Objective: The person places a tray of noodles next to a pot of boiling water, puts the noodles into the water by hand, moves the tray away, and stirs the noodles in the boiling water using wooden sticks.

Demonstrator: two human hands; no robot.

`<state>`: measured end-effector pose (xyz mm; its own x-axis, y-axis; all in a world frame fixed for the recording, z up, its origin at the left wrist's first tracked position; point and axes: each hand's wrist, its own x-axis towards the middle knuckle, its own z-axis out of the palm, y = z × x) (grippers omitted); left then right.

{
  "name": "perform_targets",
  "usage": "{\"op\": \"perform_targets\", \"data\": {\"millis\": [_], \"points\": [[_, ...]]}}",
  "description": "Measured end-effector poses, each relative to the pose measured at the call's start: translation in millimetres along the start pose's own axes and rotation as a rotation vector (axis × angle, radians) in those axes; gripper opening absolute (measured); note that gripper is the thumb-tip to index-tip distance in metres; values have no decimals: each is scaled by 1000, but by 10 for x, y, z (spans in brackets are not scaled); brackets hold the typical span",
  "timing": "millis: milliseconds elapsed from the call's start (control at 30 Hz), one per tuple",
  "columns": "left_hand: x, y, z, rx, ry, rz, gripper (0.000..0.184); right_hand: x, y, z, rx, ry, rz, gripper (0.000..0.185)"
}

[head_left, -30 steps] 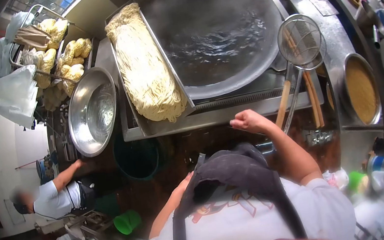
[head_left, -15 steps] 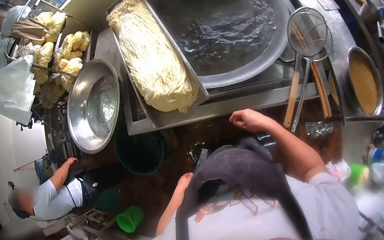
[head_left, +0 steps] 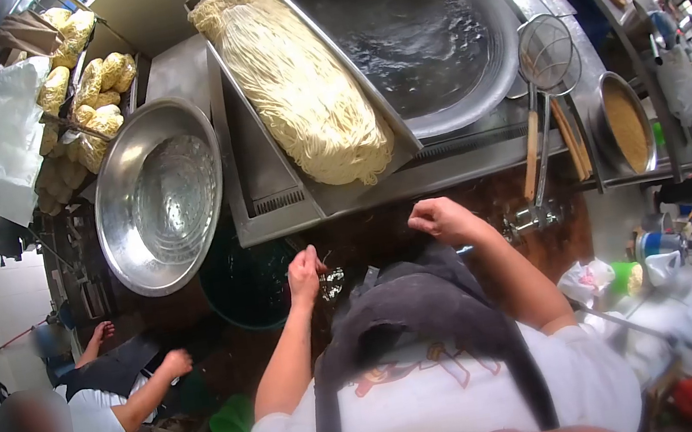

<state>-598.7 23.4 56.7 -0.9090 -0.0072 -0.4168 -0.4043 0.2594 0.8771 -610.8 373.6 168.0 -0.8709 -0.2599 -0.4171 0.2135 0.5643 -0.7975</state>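
Observation:
My left hand is raised in front of my apron, beside the dark green tub. Its fingers are extended, a little apart, and hold nothing I can see. My right hand hovers just short of the stove's front edge with its fingers curled in, and no object shows in it. Beyond both hands, a long metal tray lies slanted across the stove, filled with a mass of pale noodles. A wide steel basin stands to the left of it.
Water swirls and steams in a large wok at the back. To the right are a wire strainer with a wooden handle and a bowl of tan contents. Bagged noodles fill a rack at left. Another person is at lower left.
My left hand has risen from beside my apron towards the stove. My right hand has stayed nearly in place. The view has shifted, and the other person's arms have moved.

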Motion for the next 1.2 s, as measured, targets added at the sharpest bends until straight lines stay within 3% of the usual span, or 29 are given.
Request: {"op": "perform_targets", "data": {"millis": [67,133,200,233,400,467,600,633,700,833,933,1000,1067,1133,1200], "points": [[310,-40,57,-211,9,170,29,-6,-161,-120,99,29,87,28],[380,542,164,-331,45,239,19,5,-229,-262,240,102,21,27],[510,972,178,-433,26,343,36,74,-369,-360,343,176,-40,26],[566,1189,173,-439,16,389,41,203,-353,-378,361,233,-168,26],[1255,2203,260,-399,29,537,64,1297,-747,-929,266,183,-336,66],[1718,2342,243,-338,53,469,76,1872,-888,-1026,201,187,-339,81],[2657,2616,248,-207,133,277,85,3093,-1183,-1050,-12,315,-236,86],[2913,2607,228,-52,220,235,89,3355,-1219,-998,-29,359,-208,87],[3340,2602,229,257,389,151,99,3686,-1327,-952,-62,375,-81,86],[3709,2752,268,363,501,98,113,3937,-1380,-915,4,406,-20,85],[4016,2951,-47,-2,460,99,106,4128,-1534,-922,177,525,-84,81],[3945,2905,-85,-491,101,99,86,4321,-1539,-898,433,565,-140,78],[3913,2759,84,-821,-162,182,75,4199,-1415,-1080,819,264,-133,68],[3750,3110,111,-937,-246,201,69,4071,-1672,-1167,1096,150,-159,60],[3719,3300,32,-980,-349,259,68,4123,-1826,-1319,1060,152,-287,56]]}}
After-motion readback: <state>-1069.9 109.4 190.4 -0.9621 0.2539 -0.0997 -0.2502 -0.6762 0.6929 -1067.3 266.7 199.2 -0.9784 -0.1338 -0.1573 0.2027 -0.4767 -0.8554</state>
